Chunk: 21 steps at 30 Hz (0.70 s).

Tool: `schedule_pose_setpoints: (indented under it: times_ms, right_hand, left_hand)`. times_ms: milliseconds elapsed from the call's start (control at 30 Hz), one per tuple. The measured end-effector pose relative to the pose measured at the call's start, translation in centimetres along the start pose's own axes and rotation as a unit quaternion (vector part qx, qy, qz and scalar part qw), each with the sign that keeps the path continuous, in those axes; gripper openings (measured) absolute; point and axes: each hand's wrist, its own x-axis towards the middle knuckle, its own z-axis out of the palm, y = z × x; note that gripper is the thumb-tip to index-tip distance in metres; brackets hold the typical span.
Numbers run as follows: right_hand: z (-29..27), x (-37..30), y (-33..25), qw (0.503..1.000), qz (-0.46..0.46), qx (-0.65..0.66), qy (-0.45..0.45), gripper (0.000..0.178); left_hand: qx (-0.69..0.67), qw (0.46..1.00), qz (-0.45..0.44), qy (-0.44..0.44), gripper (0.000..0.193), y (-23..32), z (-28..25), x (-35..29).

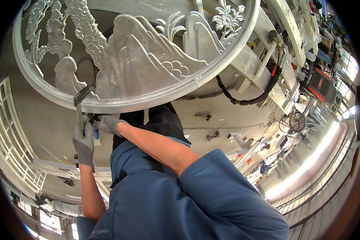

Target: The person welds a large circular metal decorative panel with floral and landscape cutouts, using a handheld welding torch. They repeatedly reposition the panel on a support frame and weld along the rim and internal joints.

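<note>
A large round silver metal frame (124, 107) with raised relief of mountains (148, 60), leaves and a flower fills the upper part of the view. At its near-left rim sits a bar clamp (79, 114), its upper jaw lying over the edge and its flat bar running down toward me. My gloved left hand (84, 144) is closed around the lower part of that bar. Beside it, just under the rim, my gloved right hand (107, 123) closes on a dark part of the clamp; its fingertips are partly hidden.
On the floor lie a cordless drill (213, 136) and another dark tool (203, 116). A thick black cable (244, 102) hangs at the right below a metal workbench (264, 80). A red-framed machine (321, 85) stands farther right, and a white lattice frame (12, 132) at left.
</note>
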Motion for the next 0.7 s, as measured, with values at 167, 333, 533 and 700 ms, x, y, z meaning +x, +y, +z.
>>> schedule_pose_setpoints:
  times_ms: [167, 333, 533, 700]
  right_hand:
    - [1.3, 2.2, 3.9, 0.999, -0.009, 0.033, 0.042, 0.033]
    - [1.1, 2.5, 3.9, 0.999, -0.01, -0.011, 0.051, 0.038]
    - [0.2, 0.0, 0.7, 0.993, -0.017, -0.09, 0.069, 0.041]
    - [-0.5, -1.8, -1.1, 0.993, -0.064, -0.095, 0.021, 0.043]
  left_hand:
    - [-0.034, 0.999, -0.006, -0.011, 0.027, -0.8, 0.0, 0.2]
    - [-0.028, 1.0, 0.003, -0.014, 0.027, -0.8, 0.0, 0.3]
    - [-0.04, 0.999, -0.014, -0.026, 0.027, -0.5, -0.2, 0.2]
    - [-0.037, 0.999, 0.01, -0.017, 0.026, -0.4, 0.0, 0.1]
